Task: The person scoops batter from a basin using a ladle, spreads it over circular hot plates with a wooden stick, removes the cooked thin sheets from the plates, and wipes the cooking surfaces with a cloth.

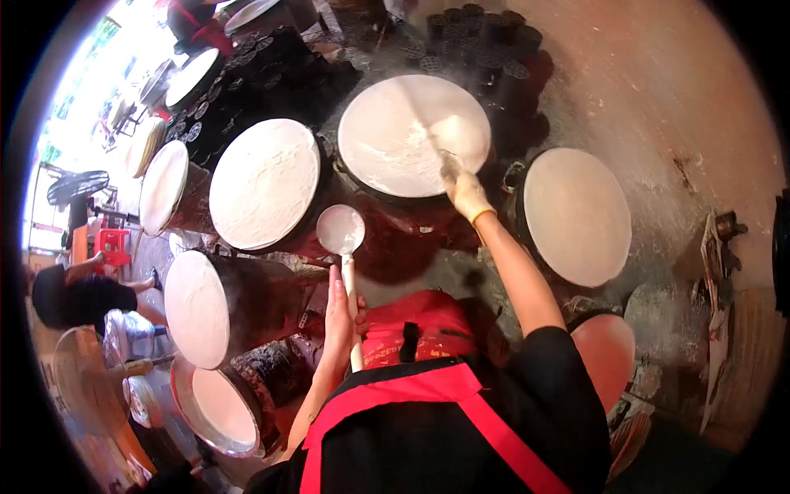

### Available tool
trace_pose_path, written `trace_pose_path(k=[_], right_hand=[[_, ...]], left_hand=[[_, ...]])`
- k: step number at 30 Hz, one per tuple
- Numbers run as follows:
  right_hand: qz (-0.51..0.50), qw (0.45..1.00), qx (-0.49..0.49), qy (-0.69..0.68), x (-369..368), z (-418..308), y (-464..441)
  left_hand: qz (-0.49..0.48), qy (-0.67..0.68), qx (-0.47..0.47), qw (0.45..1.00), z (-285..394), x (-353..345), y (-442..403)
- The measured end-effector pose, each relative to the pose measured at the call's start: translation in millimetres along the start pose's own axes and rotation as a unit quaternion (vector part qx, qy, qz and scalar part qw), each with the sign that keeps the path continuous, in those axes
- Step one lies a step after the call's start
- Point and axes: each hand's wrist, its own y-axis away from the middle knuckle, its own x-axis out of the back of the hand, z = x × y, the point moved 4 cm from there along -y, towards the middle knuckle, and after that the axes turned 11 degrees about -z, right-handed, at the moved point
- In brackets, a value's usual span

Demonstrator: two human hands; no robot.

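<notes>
My left hand is closed around the pale handle of a ladle, its fingers fairly straight. The ladle's round white bowl is raised in front of the red apron. My right hand, in a pale glove with a yellow cuff, is closed at the near right edge of a round griddle. A greyish thing shows at its fingertips, too blurred to name. White batter residue covers the griddle, and a smooth white mound or fold lies just beyond my right hand.
More round white-coated griddles stand about: one to the left, one lower left, one right. A pan of pale liquid sits lower left. Black pierced coal cylinders are stacked behind. Another person is at far left.
</notes>
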Motion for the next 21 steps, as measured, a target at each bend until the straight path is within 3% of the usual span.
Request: trace_pose_path(k=[2, 3, 4, 6, 7, 8, 10, 12, 14, 16, 17, 18, 19, 21], right_hand=[[-0.043, 0.983, 0.102, -0.148, -27.0, 14.0, 0.1], [0.019, 0.978, 0.129, -0.164, -27.3, 26.6, 5.8], [0.082, 0.968, 0.153, -0.179, -25.9, 39.5, 9.7], [0.141, 0.881, -0.001, -0.451, -21.2, 61.1, 28.2], [0.201, 0.800, -0.011, -0.565, -25.1, 43.7, 39.9], [0.135, 0.754, -0.005, -0.642, -43.8, 48.8, 30.5], [0.086, 0.820, -0.036, -0.565, -66.0, 30.6, 26.7], [-0.011, 0.847, -0.078, -0.525, -52.9, -16.8, 42.2], [0.012, 0.878, -0.090, -0.470, -45.8, 5.2, 37.0], [0.141, 0.827, -0.089, -0.538, -43.7, 42.7, 41.9], [0.225, 0.769, -0.047, -0.596, -46.8, 50.9, 47.0], [0.160, 0.701, 0.009, -0.695, -62.9, 70.0, 43.8], [0.158, 0.822, 0.006, -0.547, -67.5, 65.4, 43.3], [0.065, 0.867, -0.050, -0.492, -59.4, 22.0, 49.0]], left_hand=[[-0.007, 0.023, -0.002, 1.000, 1.2, 6.9, -2.1], [0.000, 0.021, 0.023, 1.000, 4.2, 10.7, -0.4], [-0.056, 0.029, 0.015, 0.998, 8.5, 13.0, 0.7], [-0.059, 0.045, -0.029, 0.997, 11.4, 18.3, 0.5], [-0.048, 0.034, -0.029, 0.998, 13.7, 18.3, -0.9], [-0.039, 0.021, -0.028, 0.999, 17.5, 17.7, -2.3], [-0.051, 0.021, -0.017, 0.998, 24.2, 17.5, -6.8], [-0.093, 0.055, 0.007, 0.994, 26.1, 16.5, -10.1], [-0.111, 0.047, 0.022, 0.992, 27.3, 15.0, -9.2], [-0.121, 0.038, 0.038, 0.991, 28.4, 15.8, -9.5], [-0.127, 0.041, 0.042, 0.990, 28.1, 16.0, -11.1], [-0.133, 0.044, 0.048, 0.989, 26.8, 17.0, -12.1], [-0.138, 0.046, 0.055, 0.988, 25.3, 16.8, -13.4], [-0.139, 0.049, 0.068, 0.987, 22.5, 13.6, -17.1]])
